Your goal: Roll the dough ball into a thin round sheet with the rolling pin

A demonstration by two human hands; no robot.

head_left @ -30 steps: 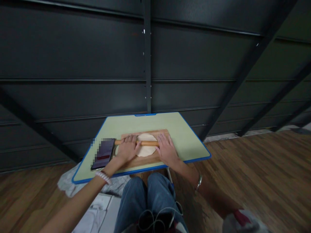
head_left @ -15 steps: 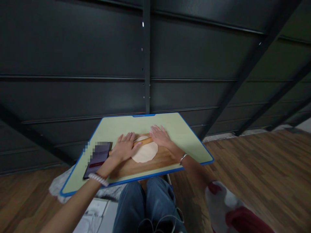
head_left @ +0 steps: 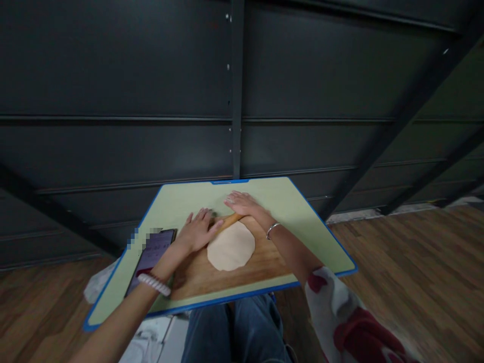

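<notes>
A round, flat sheet of pale dough [head_left: 231, 247] lies on a wooden board [head_left: 196, 285]. Across the dough's far edge rests a slim wooden rolling pin [head_left: 230, 220], set slantwise. My left hand [head_left: 196, 234] lies over the pin's left part, fingers stretched and apart, thumb along it. Over its right end, my right hand [head_left: 244, 204] is laid flat, fingers pointing up and left. Both palms hide the ends of the pin. Neither hand wraps its fingers round it.
The board sits on a pale green tabletop [head_left: 313, 237] with a blue rim. A phone [head_left: 155, 252] lies at the left, beside my left forearm. Beyond the far edge stands a dark panelled wall [head_left: 181, 151]. My knees [head_left: 234, 322] are under the near edge.
The pin and both hands have moved away from me over the dough, toward its far edge. More of the dough shows. The camera view has shifted slightly.
</notes>
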